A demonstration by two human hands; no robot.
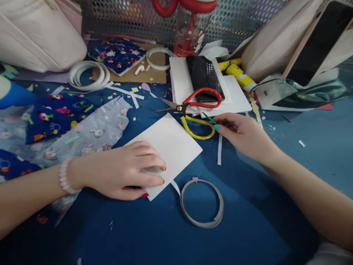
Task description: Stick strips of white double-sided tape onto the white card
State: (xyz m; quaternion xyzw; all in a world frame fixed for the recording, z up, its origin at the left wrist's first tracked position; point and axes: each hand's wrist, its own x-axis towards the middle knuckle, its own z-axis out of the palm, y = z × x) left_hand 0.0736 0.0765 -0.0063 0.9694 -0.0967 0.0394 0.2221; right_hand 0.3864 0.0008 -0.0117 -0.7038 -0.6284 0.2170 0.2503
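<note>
My left hand (129, 171) lies over a square white card (176, 147), its fingers spread and bent slightly, with fingertips on the card. My right hand (239, 134) is closed in a pinch, and a thin green stick (209, 117) sticks out from its thumb and finger. It is right beside the yellow handle of the scissors (180, 108), which lie with blades apart, pointing left. A roll of narrow tape (222, 206) rests in front of the card, its loose end reaching the card's edge. A white strip (220, 150) lies below my right hand.
Patterned paper (110, 123) spreads at left. Behind are tape rolls (74, 79), a patterned square (118, 55) on cardboard (158, 75), and a black phone (205, 75) on white sheets (238, 95). A clear red-topped cup (190, 33), yellow tubes (239, 75) and pale bags (35, 36) line the back.
</note>
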